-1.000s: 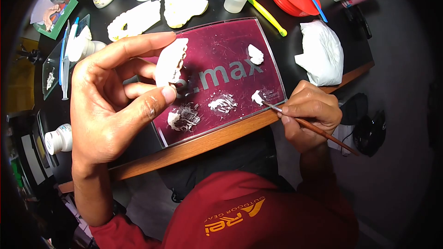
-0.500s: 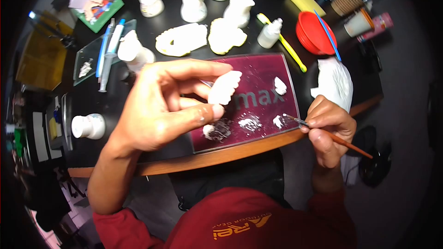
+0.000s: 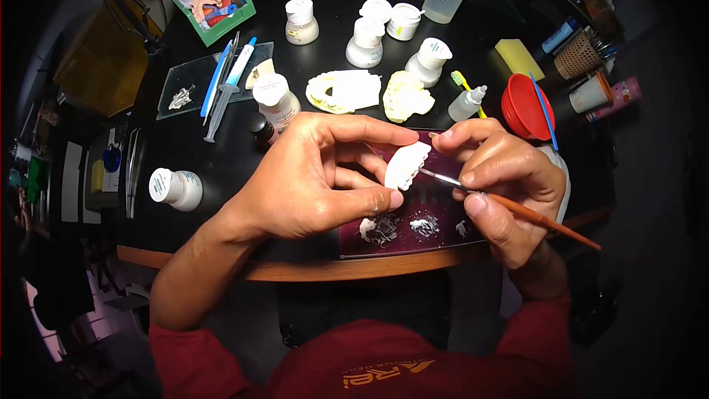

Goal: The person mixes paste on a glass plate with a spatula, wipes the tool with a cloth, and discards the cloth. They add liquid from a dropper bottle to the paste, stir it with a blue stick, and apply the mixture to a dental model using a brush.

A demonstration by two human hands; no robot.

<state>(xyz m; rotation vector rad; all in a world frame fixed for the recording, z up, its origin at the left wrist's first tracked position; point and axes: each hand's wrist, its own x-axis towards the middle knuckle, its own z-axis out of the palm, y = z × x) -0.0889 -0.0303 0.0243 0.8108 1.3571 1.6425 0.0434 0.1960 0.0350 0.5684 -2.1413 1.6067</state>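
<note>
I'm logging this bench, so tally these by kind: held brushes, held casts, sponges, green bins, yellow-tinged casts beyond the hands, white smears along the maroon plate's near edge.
Held brush: 1
Held cast: 1
Sponge: 1
Green bin: 1
Yellow-tinged casts: 2
White smears, one partly hidden: 3
Total: 9

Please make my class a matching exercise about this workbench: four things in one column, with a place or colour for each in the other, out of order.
1. paintbrush
2. toothed model
3. bowl
4. sponge

A. yellow
B. held in the left hand
C. red
D. held in the right hand

Right pairs: 1-D, 2-B, 3-C, 4-A
</note>
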